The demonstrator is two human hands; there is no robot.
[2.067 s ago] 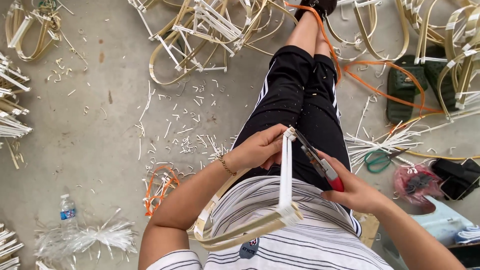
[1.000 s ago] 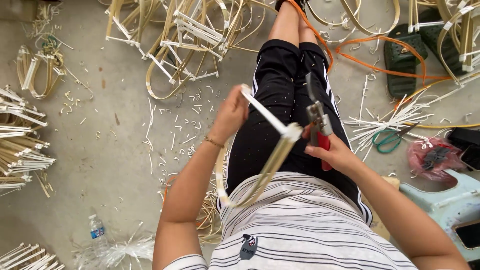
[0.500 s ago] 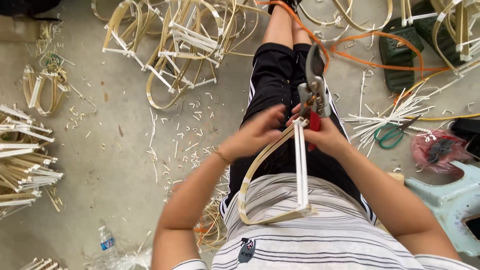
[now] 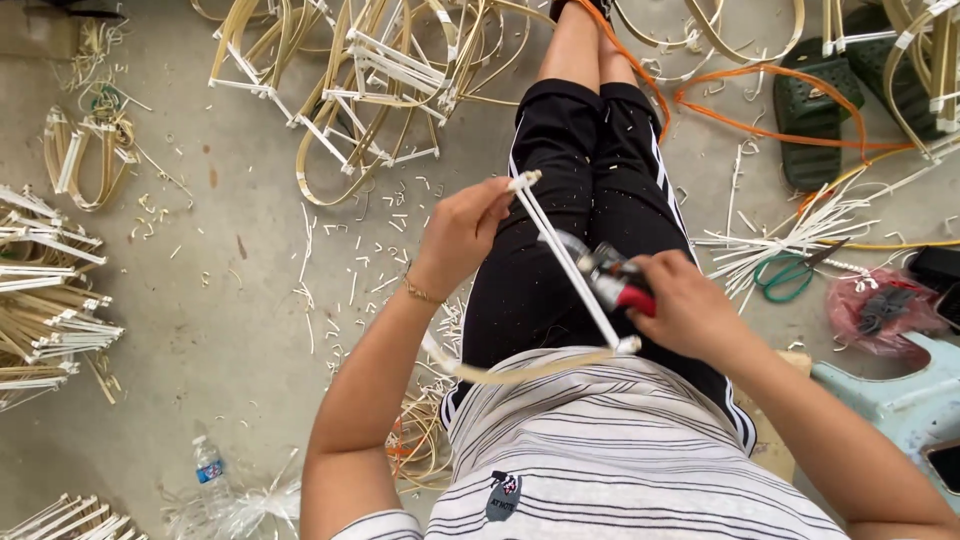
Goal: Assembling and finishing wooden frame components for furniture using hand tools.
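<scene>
Pinching white frame [image 4: 570, 265] in left hand [image 4: 462, 235], pliers [image 4: 605, 275] in right hand [image 4: 690, 315].

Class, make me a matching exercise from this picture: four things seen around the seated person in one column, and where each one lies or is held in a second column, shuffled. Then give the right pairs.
Things:
1. red-handled tool
2. green-handled scissors
3. plastic water bottle
4. dark green sandal

Places:
A. on the floor at lower left
B. in the right hand
C. on the floor at upper right, by the orange cord
D. on the floor right of the legs, beside the pink bag

Pairs: 1-B, 2-D, 3-A, 4-C
</scene>
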